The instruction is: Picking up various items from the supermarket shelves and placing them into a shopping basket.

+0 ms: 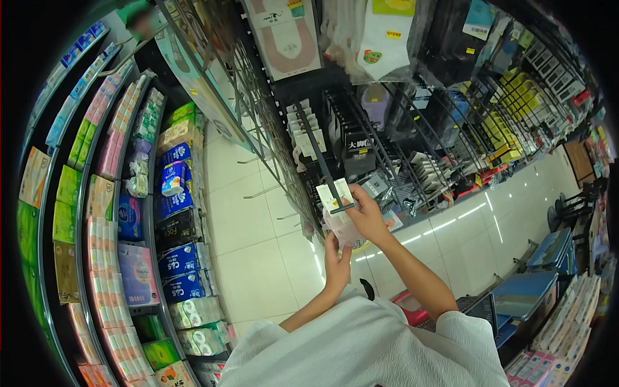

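Observation:
My right hand [368, 217] grips the right side of a pair of pale pink socks [341, 227] topped by a white header card [329, 194]. The card is at the front end of a black metal display hook [314, 145], whose crossbar tip lies over it. From below, my left hand [337, 265] has its thumb and fingers about the lower end of the socks. Behind them on the same hook hang more white-carded packs [305, 130]. Black-carded packs [355, 140] fill the hook to the right.
A wire grid panel [271, 121] with bare hooks [261, 193] juts out left of my hands. Tissue packs [179, 261] line the shelves at left, where a person [154, 58] stands at the far end. A red basket [411, 309] is by my right side.

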Tool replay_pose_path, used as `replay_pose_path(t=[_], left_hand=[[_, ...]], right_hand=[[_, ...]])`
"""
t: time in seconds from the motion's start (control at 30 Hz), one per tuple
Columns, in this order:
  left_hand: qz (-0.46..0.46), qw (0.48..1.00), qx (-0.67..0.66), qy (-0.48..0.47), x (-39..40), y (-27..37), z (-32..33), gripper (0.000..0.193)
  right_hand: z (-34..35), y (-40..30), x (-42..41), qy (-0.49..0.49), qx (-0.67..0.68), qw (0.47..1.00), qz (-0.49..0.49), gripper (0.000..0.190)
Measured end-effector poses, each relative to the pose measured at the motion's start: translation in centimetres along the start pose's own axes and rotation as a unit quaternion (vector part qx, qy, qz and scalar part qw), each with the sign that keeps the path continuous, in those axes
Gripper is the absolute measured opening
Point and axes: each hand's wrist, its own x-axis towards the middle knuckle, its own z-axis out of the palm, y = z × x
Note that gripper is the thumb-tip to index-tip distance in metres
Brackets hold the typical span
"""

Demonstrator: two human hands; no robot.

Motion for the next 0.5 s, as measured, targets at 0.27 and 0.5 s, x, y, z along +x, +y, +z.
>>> replay_pose_path(t=[0.27,0.5], left_hand=[[0.122,0.989,0.080,-0.014,-0.2,2.9,-1.7,0.015],[0.079,0.997,0.019,-0.005,-1.6,2.9,-1.2,0.013]], right_hand=[[1.5,2.2,7.9,0.058,-0.007,0.997,-0.052,0.021],[2.9,3.0,11.4,0.133,-0.046,0.988,-0.065,0.030]])
